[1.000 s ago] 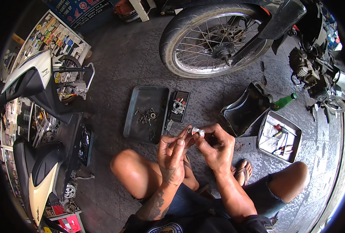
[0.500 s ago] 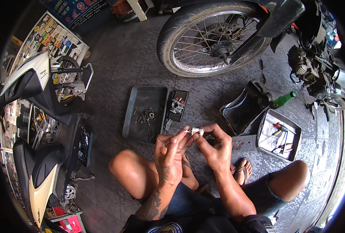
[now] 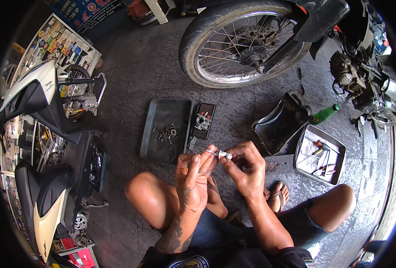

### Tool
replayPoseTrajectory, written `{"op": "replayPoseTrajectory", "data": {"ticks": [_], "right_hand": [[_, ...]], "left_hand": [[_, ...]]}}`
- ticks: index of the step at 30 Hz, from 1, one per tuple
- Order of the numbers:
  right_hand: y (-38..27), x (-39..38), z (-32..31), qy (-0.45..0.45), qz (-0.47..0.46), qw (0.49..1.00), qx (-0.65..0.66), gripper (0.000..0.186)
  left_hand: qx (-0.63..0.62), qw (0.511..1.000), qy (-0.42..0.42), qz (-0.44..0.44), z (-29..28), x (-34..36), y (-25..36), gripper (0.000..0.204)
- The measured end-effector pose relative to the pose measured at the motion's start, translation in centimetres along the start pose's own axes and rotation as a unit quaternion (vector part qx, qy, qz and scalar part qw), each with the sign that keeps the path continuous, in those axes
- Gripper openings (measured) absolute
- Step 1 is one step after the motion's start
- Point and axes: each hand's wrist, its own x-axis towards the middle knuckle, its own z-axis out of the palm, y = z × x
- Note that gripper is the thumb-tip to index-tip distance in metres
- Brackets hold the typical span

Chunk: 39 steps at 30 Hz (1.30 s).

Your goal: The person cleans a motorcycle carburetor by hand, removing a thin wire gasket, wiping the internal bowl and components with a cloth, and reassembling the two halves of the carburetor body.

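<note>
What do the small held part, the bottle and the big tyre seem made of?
Small held part: probably metal, bright silvery with pale glints. Bottle: glass or plastic, shiny green; the look leaves it open. Tyre: likely rubber, matt and dark.

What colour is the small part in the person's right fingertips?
The small part in the right hand is shiny silver, seen in the head view.
</note>
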Motion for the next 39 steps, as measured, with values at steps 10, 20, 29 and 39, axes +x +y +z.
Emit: {"op": "replayPoseTrajectory", "data": {"ticks": [10,20,29,39], "right_hand": [[0.5,-0.4,0.1,0.003,-0.031,0.999,-0.011,0.02],[0.6,-0.8,0.1,-0.011,-0.054,0.998,-0.024,0.02],[0.8,-1.0,0.1,-0.027,-0.037,0.998,-0.038,0.021],[0.4,-1.7,0.3,-0.047,-0.043,0.997,-0.044,0.022]], "left_hand": [[-0.015,1.0,-0.001,-0.006,0.0,0.0,0.4,0.011],[-0.034,0.999,-0.009,0.0,-0.8,0.3,0.1,0.011],[-0.039,0.999,-0.008,0.006,-0.7,0.4,0.2,0.011],[-0.046,0.999,-0.001,0.014,-0.5,0.6,0.4,0.01]]}}
